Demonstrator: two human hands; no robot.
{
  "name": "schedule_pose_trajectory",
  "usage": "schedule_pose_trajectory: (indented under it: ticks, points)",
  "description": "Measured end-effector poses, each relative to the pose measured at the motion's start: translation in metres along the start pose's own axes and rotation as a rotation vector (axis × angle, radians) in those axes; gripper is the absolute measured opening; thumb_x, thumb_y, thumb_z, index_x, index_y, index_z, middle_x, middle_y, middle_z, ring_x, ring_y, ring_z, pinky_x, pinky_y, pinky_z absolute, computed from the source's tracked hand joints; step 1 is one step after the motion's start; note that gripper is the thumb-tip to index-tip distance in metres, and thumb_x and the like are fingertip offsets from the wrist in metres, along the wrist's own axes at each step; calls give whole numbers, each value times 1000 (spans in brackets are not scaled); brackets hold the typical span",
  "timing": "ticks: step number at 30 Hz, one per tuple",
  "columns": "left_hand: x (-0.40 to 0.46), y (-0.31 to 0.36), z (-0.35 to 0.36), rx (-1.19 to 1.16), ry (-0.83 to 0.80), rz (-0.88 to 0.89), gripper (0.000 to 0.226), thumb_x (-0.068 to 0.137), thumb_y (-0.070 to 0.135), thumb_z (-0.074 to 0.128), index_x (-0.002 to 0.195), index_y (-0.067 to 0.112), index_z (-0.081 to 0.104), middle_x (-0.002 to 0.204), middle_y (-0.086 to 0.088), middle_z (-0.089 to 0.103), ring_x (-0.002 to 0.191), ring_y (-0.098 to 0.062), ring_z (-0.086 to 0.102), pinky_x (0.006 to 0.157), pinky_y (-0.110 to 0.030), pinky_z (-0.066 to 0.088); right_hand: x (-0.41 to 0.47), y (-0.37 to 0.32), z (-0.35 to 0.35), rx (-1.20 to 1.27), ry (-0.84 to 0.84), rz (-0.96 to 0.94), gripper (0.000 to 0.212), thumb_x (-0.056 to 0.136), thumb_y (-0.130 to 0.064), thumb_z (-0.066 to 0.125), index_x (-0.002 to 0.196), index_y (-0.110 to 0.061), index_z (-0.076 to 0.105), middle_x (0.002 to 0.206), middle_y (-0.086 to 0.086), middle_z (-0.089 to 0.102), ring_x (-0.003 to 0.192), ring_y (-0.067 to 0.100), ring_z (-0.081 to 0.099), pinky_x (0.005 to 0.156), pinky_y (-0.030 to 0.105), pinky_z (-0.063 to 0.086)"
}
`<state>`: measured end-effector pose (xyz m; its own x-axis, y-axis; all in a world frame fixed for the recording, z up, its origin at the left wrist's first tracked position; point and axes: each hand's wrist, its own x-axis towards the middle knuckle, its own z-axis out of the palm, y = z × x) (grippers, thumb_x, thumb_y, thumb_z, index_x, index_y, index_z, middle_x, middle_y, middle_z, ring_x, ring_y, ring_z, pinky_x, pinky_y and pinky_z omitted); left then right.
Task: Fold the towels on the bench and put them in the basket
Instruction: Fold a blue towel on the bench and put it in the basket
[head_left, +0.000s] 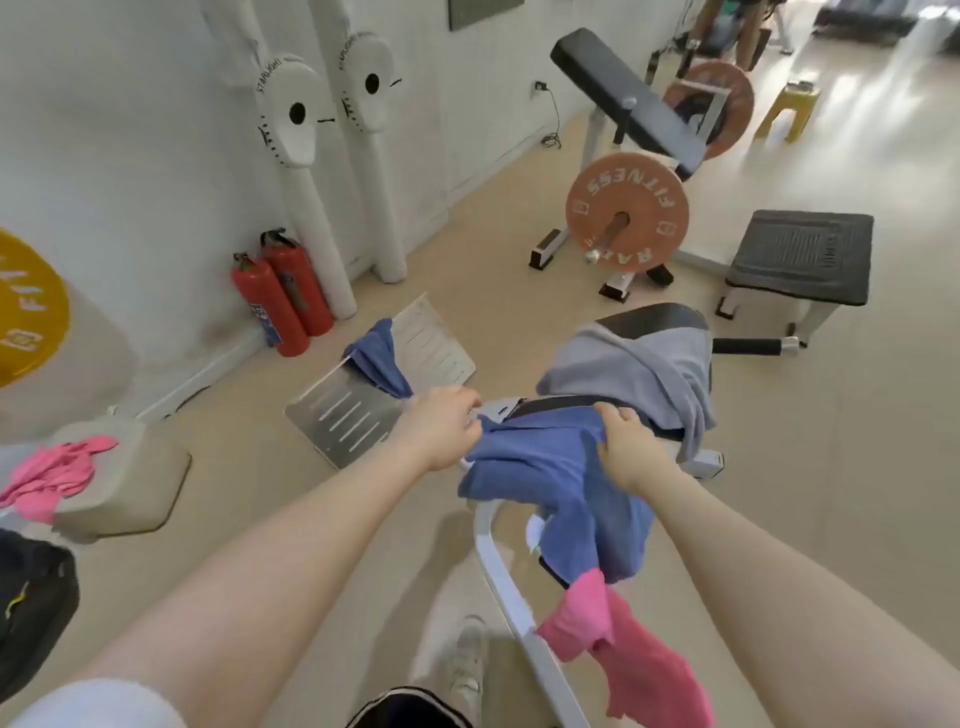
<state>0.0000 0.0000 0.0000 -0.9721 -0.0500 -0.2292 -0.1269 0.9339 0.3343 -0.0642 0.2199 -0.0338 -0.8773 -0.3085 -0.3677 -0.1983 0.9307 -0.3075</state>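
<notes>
Closest to the camera, low on the right, a pink towel (631, 660) hangs off the white frame of the bench (506, 577), bunched and not folded. Just past it the blue towel (545, 467) is the one being worked on, draped over the near end of the bench and sagging down toward the pink one. The left hand (439, 428) pinches its left top edge with fingers curled in, and the right hand (626, 447) grips a bunch of the cloth at the right top edge, so both hands are closed on the same towel, fairly near each other.

My read: it's light, floppy terry that won't hold any shape, so grabbing the middle just gives you a wad. Better to find the two corners of one edge and lift so it hangs flat, then fold.

Further along the bench a grey towel (641, 371) is heaped over the dark pad. To the left on the floor sits a white slotted basket (353, 415) with another blue towel (379, 358) hanging over its rim, so that's where these go. Way off left, another pink cloth (52, 475) lies on a beige block (132, 488), and two red extinguishers (280, 299) stand by the far wall.
</notes>
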Motion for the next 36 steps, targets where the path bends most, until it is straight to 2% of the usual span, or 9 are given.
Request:
schedule_pose_trajectory:
  ticks: [7,14,18,21,24,27,29,33,36]
  points:
    - [109,-28,15,-121,-160,-70,37,94,19,42,130,10,48,138,-7,45,124,-24,44,96,-29,36,92,18,12,-183,-86,146,34,93,-3,38,127,-2,38,137,17,32,121,37,40,96,41,39]
    - [110,-24,29,-219,-223,-37,34,93,13,42,125,9,51,135,-6,45,120,-20,44,89,-22,31,83,-4,13,-431,-95,-6,15,90,-10,43,105,-9,48,113,10,58,107,30,48,81,34,35]
    - [76,-27,11,-391,-107,-49,54,88,2,41,141,12,34,146,-5,37,135,-18,33,107,-26,27,59,-55,6,-171,-169,-343,18,92,-9,40,109,-7,46,98,7,42,79,27,43,67,32,32]
    - [27,-37,-6,-699,-49,-67,69,83,-5,44,143,24,26,138,3,40,127,-4,36,95,-10,33,33,-110,-4,-7,-173,-569,30,90,-24,35,109,-6,51,92,3,35,80,23,43,67,29,29]
    - [-31,-59,-19,-817,83,-110,42,74,11,54,112,29,52,117,6,57,107,-8,51,88,-16,42,6,-166,-2,76,-183,-734,28,89,-22,40,106,-3,52,87,8,52,82,26,49,61,32,29]
    - [-99,-89,-29,-817,256,-247,11,72,17,57,78,23,50,88,1,57,88,-15,52,74,-17,40,-27,-221,11,130,-204,-766,25,87,-16,50,111,-9,46,75,2,53,76,26,51,59,32,33]
    - [-145,-110,-33,-834,320,-324,15,79,10,57,76,21,48,90,-5,56,89,-13,50,70,-8,38,-51,-259,25,176,-200,-798,30,85,-19,54,113,-11,45,68,-3,48,72,23,49,56,31,34]
    - [-235,-159,-38,-777,437,-471,14,79,13,53,75,24,47,87,0,57,82,-14,50,69,-21,40,-98,-332,58,138,-286,-991,38,84,-22,60,119,-13,49,78,0,53,76,17,48,66,27,34]
    - [-303,-202,-39,-656,568,-595,5,83,13,51,87,13,54,83,-3,59,74,-17,49,60,-15,37,-132,-383,85,140,-322,-1105,48,84,-17,61,129,-11,43,85,-2,53,79,15,49,66,20,30]
